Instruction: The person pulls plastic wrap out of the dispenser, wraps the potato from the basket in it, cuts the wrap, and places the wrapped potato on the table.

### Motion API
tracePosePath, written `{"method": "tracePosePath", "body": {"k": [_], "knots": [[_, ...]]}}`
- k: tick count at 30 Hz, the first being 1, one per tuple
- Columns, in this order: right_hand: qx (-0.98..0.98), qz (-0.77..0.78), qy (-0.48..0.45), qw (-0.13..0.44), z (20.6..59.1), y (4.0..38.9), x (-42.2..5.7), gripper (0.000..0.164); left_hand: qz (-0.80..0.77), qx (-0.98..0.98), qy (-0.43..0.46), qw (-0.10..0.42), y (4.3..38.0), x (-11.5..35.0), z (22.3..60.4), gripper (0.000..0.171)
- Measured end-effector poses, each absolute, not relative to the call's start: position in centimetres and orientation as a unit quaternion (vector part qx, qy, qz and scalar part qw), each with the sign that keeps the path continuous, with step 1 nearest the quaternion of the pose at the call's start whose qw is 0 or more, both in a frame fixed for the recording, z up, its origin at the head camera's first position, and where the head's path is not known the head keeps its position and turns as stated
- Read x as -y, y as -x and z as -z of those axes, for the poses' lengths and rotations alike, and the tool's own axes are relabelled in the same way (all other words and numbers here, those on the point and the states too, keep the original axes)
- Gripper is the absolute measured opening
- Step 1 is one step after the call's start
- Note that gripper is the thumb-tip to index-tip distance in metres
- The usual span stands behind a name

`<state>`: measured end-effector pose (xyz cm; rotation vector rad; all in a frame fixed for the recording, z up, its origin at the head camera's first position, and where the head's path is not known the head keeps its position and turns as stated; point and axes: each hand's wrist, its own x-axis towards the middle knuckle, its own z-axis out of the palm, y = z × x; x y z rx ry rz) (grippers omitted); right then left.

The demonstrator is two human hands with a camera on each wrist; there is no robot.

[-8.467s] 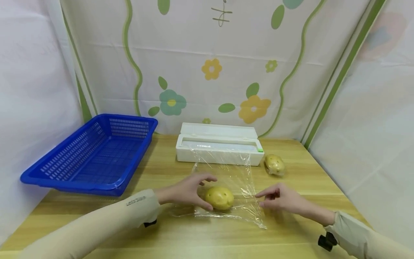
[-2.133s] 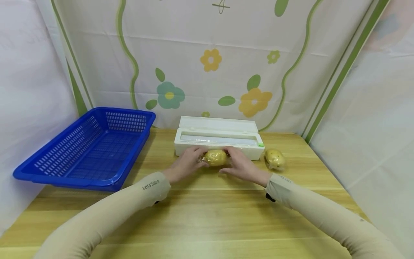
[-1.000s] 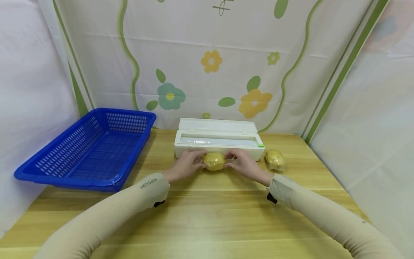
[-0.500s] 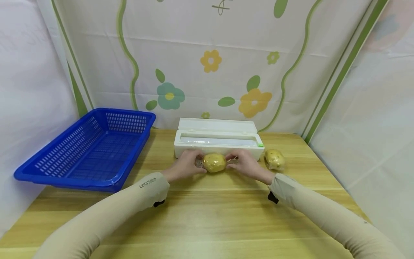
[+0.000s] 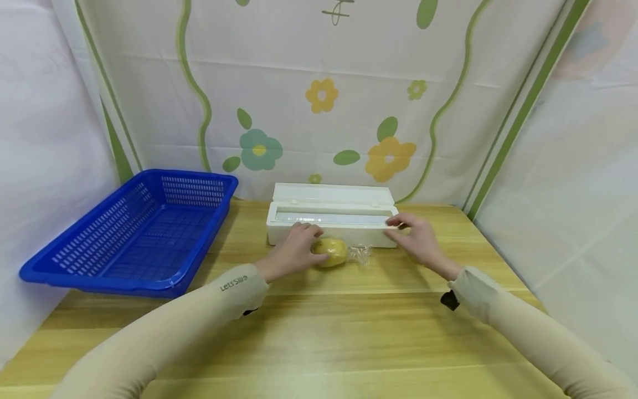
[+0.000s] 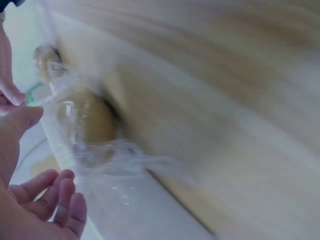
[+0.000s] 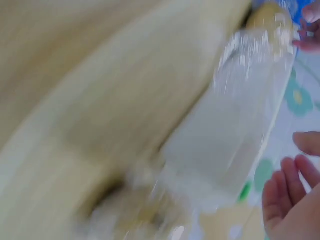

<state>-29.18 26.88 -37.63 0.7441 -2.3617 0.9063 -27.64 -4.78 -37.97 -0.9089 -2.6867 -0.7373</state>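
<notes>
The potato (image 5: 332, 255) lies near the middle of the head frame, on the table (image 5: 319, 338) just before the white box (image 5: 354, 237), with clear film (image 5: 360, 254) round it and a loose, crinkled end trailing right. The left hand (image 5: 293, 250) is at its left end, fingers bent loosely and thumb apart from them, gripping nothing; whether it touches the potato cannot be told. The right hand (image 5: 417, 239) is at the box's right end, relaxed and holding nothing, its fingers gently curved; contact with the box is unclear. The box's lid (image 5: 334, 194) is raised at the back. A second potato (image 6: 44, 61), also in film, shows at upper left of the left wrist frame. The blue basket (image 5: 169, 233) sits at left of the head frame, and a flowered curtain (image 5: 299, 55) fills the top.
</notes>
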Motion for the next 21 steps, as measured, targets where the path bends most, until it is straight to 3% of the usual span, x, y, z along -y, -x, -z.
{"method": "tracePosePath", "body": {"k": [4, 9, 21], "knots": [[0.886, -0.334, -0.208, 0.247, 37.4, 29.7, -30.1, 0.025, 0.255, 0.900, 0.333, 0.121, 28.0, 2.9, 37.2, 0.046], [0.912, -0.317, -0.164, 0.203, 37.8, 30.3, -31.9, 0.024, 0.292, 0.887, 0.342, 0.102, 28.8, 0.5, 36.3, 0.039], [0.911, -0.321, -0.197, 0.169, 38.0, 30.7, -31.5, 0.018, 0.435, 0.835, 0.337, 0.021, 31.6, -4.1, 36.6, 0.033]]}}
